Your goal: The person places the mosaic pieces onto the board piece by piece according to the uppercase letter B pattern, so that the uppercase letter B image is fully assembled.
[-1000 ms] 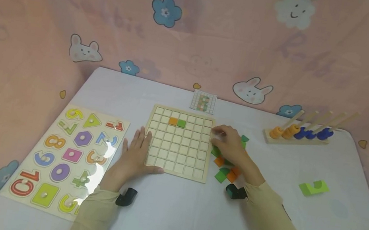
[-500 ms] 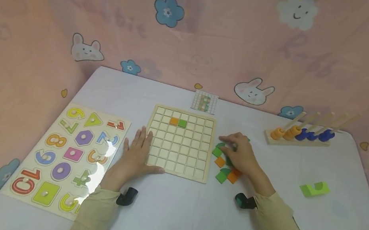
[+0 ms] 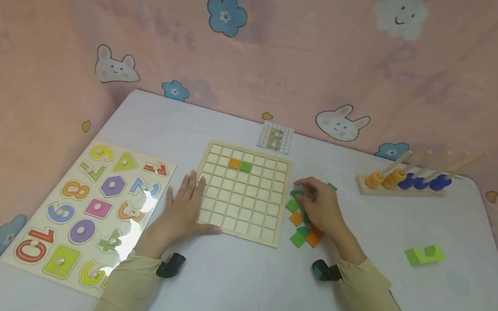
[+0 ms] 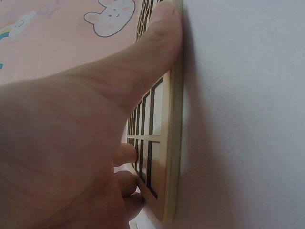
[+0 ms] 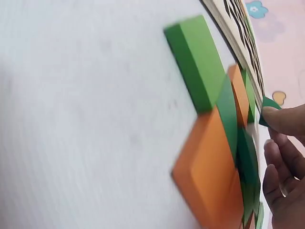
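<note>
Holds a dark green piece [image 5: 269, 102] in the right hand [image 3: 323, 206], just right of the gridded board [image 3: 246, 213].

Pinches it between thumb and fingers, near loose blocks [image 3: 297, 239] on the tabletop [image 3: 231, 299]. Has shifted rightward, off the board's right edge, since 1 second ago. Keeps the left hand [image 3: 181, 215] unmoved, fingers spread at the left edge, thumb on the near edge. Shows, unchanged, 1 orange tile [image 3: 234, 163] and 1 green tile [image 3: 245, 166] adjacent in row 2 from the far edge.
</note>
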`<state>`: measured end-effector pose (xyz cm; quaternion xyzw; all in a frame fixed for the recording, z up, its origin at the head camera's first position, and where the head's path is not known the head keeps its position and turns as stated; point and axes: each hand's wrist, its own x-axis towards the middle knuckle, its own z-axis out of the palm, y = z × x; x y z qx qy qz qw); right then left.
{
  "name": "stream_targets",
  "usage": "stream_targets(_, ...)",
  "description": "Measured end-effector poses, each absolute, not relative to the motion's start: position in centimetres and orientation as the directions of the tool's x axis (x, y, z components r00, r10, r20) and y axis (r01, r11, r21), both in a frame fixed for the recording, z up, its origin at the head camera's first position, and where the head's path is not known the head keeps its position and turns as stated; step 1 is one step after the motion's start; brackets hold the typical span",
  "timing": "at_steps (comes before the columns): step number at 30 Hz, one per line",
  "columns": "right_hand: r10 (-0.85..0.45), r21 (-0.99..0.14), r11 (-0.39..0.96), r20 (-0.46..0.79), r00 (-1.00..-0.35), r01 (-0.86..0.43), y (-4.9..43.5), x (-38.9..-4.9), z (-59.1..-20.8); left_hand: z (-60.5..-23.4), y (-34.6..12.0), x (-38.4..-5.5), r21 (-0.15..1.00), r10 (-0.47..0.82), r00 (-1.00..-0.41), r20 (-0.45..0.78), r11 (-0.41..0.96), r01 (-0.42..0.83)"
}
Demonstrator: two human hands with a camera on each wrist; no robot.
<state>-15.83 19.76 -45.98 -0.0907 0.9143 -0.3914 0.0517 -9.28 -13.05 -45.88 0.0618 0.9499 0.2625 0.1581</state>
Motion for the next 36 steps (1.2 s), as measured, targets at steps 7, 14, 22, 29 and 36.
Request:
stream_targets(7, -0.192, -0.768, 0.623, 0.038, -0.981, -0.152, 17.7, -16.2, -46.4, -46.1, -13.1, -9.3, 0.518, 0.199, -0.943, -0.267, 0.855, 0.033)
stream_targets(14, -0.159, -0.795, 0.594, 0.035, -0.987, -0.124, 15.6, -16.5, -46.0, -46.1, -13.1, -9.4, 0.516, 0.204, -0.941, -0.268, 0.856, 0.038)
stream_targets(22, -0.126, -0.835, 0.548, -0.018, -0.992, -0.054, 13.5, -17.1, -46.2, -46.0, -13.1, -9.4, 0.517, 0.205, -0.94, -0.273, 0.855, 0.037)
stream_targets(29, -0.084, -0.861, 0.508, -0.034, -0.996, -0.013, 12.2, -17.6, -46.1, -45.9, -13.1, -9.4, 0.518, 0.203, -0.941, -0.269, 0.854, 0.036)
stream_targets(36, -0.066, -0.881, 0.473, -0.063, -0.996, 0.024, 11.3, -17.9, -46.2, -46.0, -13.1, -9.4, 0.519, 0.2, -0.942, -0.268, 0.854, 0.033)
